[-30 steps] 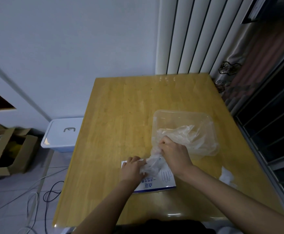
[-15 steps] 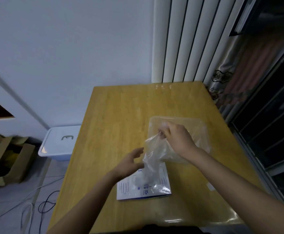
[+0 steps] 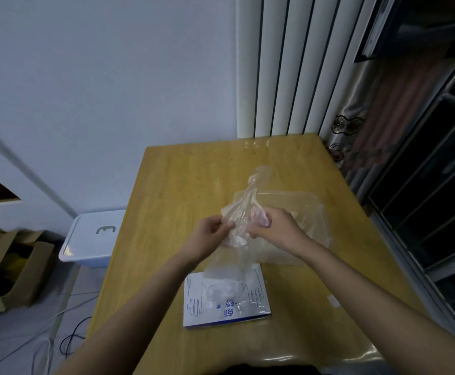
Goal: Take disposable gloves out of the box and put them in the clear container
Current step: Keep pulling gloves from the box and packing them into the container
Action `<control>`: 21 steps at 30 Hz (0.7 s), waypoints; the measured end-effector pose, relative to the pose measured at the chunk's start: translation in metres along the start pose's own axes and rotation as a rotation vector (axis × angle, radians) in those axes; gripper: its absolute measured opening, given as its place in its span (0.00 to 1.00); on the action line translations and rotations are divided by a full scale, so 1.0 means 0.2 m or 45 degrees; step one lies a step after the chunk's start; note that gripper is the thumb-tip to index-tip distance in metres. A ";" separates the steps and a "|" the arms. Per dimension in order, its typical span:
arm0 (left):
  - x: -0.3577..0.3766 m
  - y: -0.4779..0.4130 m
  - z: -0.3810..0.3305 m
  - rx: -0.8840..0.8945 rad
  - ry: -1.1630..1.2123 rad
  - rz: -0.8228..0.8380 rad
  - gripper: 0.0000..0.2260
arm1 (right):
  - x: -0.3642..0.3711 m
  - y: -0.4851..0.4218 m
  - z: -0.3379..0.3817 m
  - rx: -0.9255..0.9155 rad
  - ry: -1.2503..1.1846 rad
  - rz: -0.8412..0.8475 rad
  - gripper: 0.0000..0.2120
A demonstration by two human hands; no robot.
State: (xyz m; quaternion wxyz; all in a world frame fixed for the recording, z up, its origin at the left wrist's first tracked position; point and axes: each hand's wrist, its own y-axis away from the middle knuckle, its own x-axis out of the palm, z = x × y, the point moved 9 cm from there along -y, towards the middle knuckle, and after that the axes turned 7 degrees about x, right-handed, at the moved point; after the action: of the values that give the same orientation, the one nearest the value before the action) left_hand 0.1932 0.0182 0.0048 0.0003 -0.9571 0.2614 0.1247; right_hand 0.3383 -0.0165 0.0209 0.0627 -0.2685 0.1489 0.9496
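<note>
The glove box (image 3: 226,307) was white, printed with blue hand outlines and blue characters, its near edge blue. The table (image 3: 183,185) was honey-yellow wood with faint grain; the glove (image 3: 244,212) and the container (image 3: 302,204) were clear and colourless.

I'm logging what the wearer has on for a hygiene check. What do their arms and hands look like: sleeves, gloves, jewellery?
The left hand and right hand are bare, with no gloves worn and no ring that I can make out. The left forearm and right forearm are bare too: no sleeve, watch or bracelet shows up to the frame edge.
</note>
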 end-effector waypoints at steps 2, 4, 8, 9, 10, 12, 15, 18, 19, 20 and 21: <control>0.02 0.01 0.03 -0.115 0.011 0.114 0.08 | -0.05 0.00 0.00 -0.003 -0.066 -0.077 0.08; 0.06 0.04 0.06 -0.184 -0.082 0.251 0.08 | -0.11 -0.01 -0.03 0.043 -0.080 -0.130 0.11; -0.01 0.01 0.08 -0.186 0.027 -0.058 0.04 | -0.17 -0.03 -0.14 0.208 -0.234 -0.199 0.17; -0.05 -0.01 0.07 -0.183 0.067 -0.165 0.04 | -0.17 -0.03 -0.19 0.298 -0.326 -0.199 0.17; -0.07 -0.03 0.07 -0.183 0.104 -0.237 0.04 | -0.17 -0.04 -0.25 0.393 -0.398 -0.185 0.15; -0.10 -0.06 0.04 -0.168 0.117 -0.298 0.03 | -0.18 -0.05 -0.33 0.514 -0.309 -0.160 0.08; -0.10 -0.13 -0.05 -0.095 -0.184 -0.238 0.05 | -0.27 -0.03 -0.27 0.353 0.253 -0.288 0.20; -0.02 -0.22 -0.16 0.014 -0.588 -0.048 0.04 | -0.29 0.01 -0.02 -0.069 0.234 -0.303 0.30; 0.01 -0.24 -0.20 0.046 -0.659 0.020 0.03 | -0.25 0.01 0.06 -0.167 0.263 -0.217 0.33; 0.05 -0.26 -0.25 0.080 -0.715 0.088 0.04 | -0.21 0.00 0.11 -0.228 0.333 -0.139 0.36; 0.09 -0.28 -0.29 0.112 -0.769 0.146 0.04 | -0.18 -0.01 0.14 -0.267 0.406 -0.088 0.36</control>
State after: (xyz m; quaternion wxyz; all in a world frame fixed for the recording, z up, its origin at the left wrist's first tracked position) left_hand 0.2499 0.0545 0.0527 0.1123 -0.8596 0.3082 0.3917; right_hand 0.3549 -0.0068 0.0626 0.0426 -0.4254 0.0477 0.9027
